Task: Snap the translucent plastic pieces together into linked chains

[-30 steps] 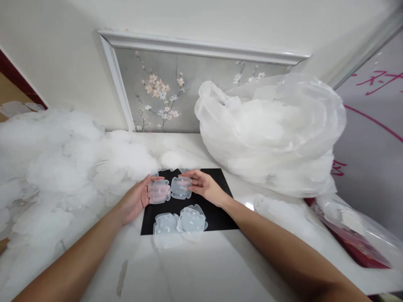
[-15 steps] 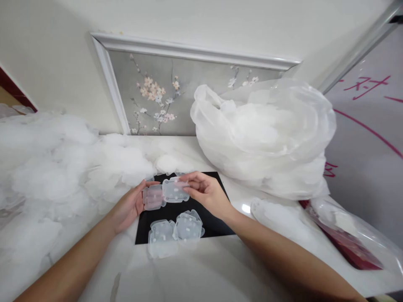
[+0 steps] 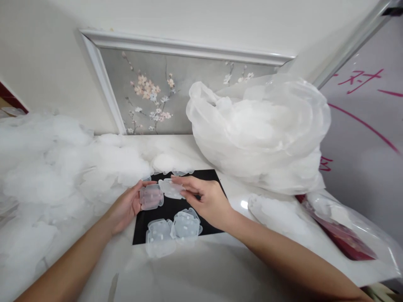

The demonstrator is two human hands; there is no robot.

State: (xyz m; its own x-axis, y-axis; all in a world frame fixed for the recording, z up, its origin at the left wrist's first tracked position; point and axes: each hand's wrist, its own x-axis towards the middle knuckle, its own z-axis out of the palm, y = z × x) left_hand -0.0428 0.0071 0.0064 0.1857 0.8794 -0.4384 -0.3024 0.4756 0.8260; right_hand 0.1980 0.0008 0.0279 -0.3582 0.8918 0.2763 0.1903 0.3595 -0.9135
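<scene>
My left hand (image 3: 127, 205) holds a small translucent plastic piece (image 3: 151, 196) by its left side, above a black mat (image 3: 208, 176). My right hand (image 3: 206, 200) pinches a second translucent piece (image 3: 171, 188), tilted flatter, its left edge close to the first piece. Two small stacks of the same square pieces with white studs lie at the mat's near edge, one at the left (image 3: 159, 237) and one at the right (image 3: 186, 223).
A heap of loose white translucent pieces (image 3: 56, 167) covers the white table's left side. A big bulging clear plastic bag (image 3: 261, 130) sits at the back right. A framed blossom picture (image 3: 163, 92) leans on the wall. A red packet in clear wrap (image 3: 343, 235) lies right.
My right hand has turned its piece flatter and moved it slightly left toward the left-hand piece. The view has shifted a little to the right.
</scene>
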